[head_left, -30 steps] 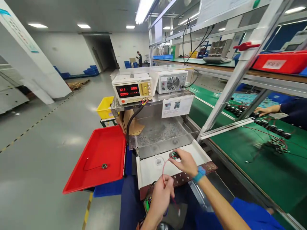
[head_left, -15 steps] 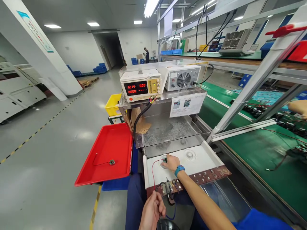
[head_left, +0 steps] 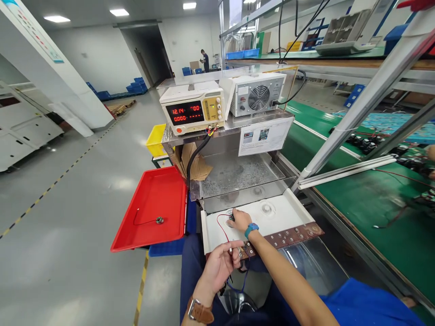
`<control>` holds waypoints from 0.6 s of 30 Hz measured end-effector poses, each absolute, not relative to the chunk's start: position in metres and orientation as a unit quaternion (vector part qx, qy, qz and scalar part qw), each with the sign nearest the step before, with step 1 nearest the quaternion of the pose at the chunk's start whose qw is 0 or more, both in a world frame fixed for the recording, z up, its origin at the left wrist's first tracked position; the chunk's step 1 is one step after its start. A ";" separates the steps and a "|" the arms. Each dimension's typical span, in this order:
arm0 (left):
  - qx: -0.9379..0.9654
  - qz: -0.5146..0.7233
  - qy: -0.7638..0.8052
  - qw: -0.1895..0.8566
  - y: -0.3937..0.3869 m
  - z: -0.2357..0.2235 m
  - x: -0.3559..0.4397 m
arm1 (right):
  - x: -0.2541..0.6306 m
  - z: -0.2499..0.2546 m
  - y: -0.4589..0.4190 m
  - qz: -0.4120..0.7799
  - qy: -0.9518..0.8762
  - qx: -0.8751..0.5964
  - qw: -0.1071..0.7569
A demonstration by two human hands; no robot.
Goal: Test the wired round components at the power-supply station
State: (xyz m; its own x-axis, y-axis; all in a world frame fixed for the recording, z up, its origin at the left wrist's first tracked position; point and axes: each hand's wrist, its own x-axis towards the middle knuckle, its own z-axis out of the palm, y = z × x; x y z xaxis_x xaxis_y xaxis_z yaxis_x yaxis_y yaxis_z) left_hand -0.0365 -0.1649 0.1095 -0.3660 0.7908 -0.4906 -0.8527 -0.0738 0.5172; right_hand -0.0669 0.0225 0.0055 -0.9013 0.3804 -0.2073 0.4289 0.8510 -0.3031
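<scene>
Circuit board [head_left: 231, 216], partly hidden, is at lower middle of the frame, pinched between thumb and fingers of the right hand [head_left: 242, 220], over the white tray [head_left: 288, 216]. Its red wire [head_left: 217, 219] bends towards the left hand [head_left: 220, 262]; the index finger is stretched, and I cannot tell whether the fingers grip the wire. Just behind stands a transparent panel [head_left: 244, 198]. A brown strip [head_left: 288, 235] forms the front edge. Rightward, the white surface continues around a round fixture [head_left: 267, 208].

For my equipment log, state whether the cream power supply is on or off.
On: the power supply shows lit red digits on its display, with 12.14 at upper left.
</scene>
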 end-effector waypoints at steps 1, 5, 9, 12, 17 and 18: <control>-0.037 0.729 0.391 0.560 -0.164 0.109 -0.037 | -0.067 0.005 0.023 -0.172 0.960 0.211 0.070; -0.020 0.725 0.429 0.539 -0.160 0.106 -0.036 | -0.068 0.005 0.023 -0.173 0.960 0.210 0.070; 0.015 0.707 0.487 0.512 -0.159 0.103 -0.037 | -0.069 0.003 0.025 -0.173 0.961 0.207 0.066; 0.030 0.670 0.562 0.484 -0.160 0.095 -0.041 | -0.070 0.001 0.025 -0.176 0.960 0.208 0.064; 0.097 0.604 0.685 0.396 -0.153 0.071 -0.052 | -0.073 0.000 0.026 -0.191 0.955 0.216 0.072; 0.125 0.590 0.708 0.367 -0.150 0.066 -0.054 | -0.074 0.000 0.027 -0.195 0.953 0.218 0.074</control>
State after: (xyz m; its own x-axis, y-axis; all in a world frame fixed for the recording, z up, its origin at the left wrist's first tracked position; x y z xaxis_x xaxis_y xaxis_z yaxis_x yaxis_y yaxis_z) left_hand -0.0538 -0.1496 0.0663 -0.6987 0.6113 -0.3716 -0.2562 0.2712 0.9278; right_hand -0.0737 0.0274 -0.0002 -0.8942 0.3865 -0.2258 0.4442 0.8287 -0.3405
